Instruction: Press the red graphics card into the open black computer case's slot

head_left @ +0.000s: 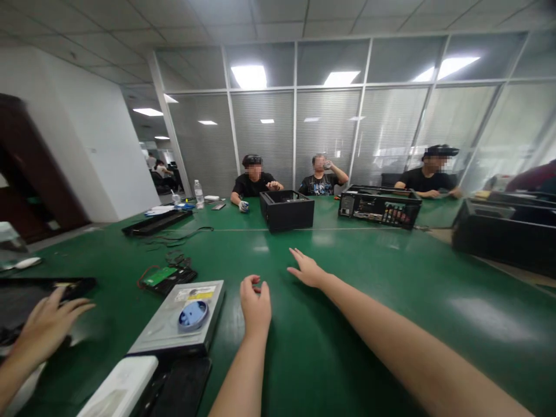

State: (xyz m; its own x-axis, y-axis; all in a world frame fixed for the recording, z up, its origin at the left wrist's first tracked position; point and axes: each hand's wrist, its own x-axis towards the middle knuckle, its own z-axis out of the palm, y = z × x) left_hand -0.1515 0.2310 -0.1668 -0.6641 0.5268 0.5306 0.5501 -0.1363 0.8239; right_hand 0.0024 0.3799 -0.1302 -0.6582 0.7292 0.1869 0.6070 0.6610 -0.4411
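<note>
My left hand (pixel 256 305) is over the green table (pixel 360 324), its fingers loosely curled, the thumb apart and nothing between them. Ahead and to the right, my right hand (pixel 307 270) reaches out empty with its fingers stretched. Whether either hand touches the tabletop, I cannot tell. Closest to the left hand is a silver optical drive (pixel 163 324). On top of the drive rests a small round dish (pixel 193 315), bluish inside. Past it lies a black part with a green circuit board (pixel 160 276).
Another person's hand (pixel 52 318) is at the left edge. A white box (pixel 121 385) lies below the drive. Across the table stand a black computer case (pixel 286 211) and an opened one (pixel 377 207); another case (pixel 504 237) is at right. Several people sit opposite, near a bottle (pixel 198 194).
</note>
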